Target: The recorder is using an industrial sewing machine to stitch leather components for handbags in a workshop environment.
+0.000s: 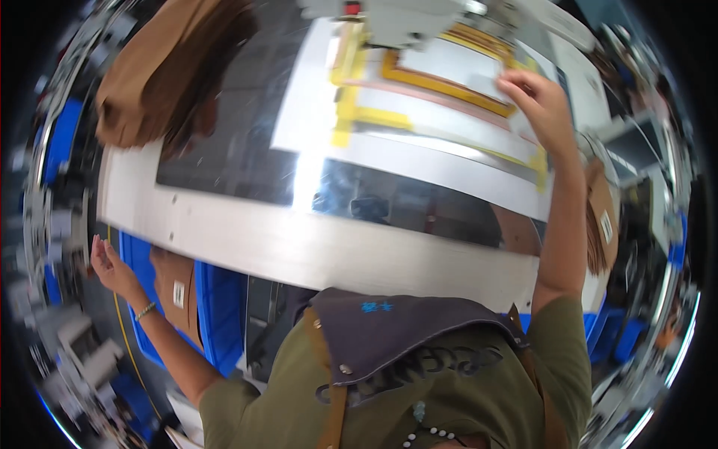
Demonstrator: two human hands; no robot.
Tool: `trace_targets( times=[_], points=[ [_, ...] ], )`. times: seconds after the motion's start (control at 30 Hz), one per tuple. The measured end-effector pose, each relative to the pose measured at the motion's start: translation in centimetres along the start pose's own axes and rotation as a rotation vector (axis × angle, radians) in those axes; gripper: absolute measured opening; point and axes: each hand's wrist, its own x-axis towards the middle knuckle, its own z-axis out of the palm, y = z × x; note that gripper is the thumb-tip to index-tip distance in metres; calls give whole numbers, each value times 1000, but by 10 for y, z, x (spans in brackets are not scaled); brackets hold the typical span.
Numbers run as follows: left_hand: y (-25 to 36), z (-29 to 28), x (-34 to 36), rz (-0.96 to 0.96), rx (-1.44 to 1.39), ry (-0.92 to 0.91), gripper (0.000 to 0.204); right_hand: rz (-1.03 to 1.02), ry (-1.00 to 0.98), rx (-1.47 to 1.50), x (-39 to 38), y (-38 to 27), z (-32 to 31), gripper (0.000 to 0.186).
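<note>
My right hand [537, 105] is over the right end of an amber-yellow rectangular frame [449, 85], which lies on a machine's work surface. Its thumb and forefinger are pinched together above the white area inside the frame. A faint greyish patch shows by the fingertips, too blurred to tell whether they hold anything. Out to the left, beyond the table's edge, my left hand [112, 268] hangs in the air with its fingers stretched out and nothing in them. Close beside it stands a blue bin [221, 314] with brown paper pieces [173, 288] inside, one bearing a white label.
A stack of folded brown paper [161, 71] rests at the table's far left. More brown paper [600, 217] lies at the right edge. The grey machine head [407, 22] overhangs the frame. Yellow tape [345, 116] marks the white sheet. A pale metal edge [314, 243] runs along the front.
</note>
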Motion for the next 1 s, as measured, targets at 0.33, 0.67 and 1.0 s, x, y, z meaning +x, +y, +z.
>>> trace_targets(
  times=[0.33,0.67,1.0],
  points=[
    [334,242,-71,910,-264,-891,46,160,-51,23,70,21,40,21],
    [385,298,-98,1166,-131,-1079,70,209,-154,84,77,26,87,16],
    [386,307,-98,1160,-122,-1090,74,181,-179,-16,86,22,90,19]
  ],
)
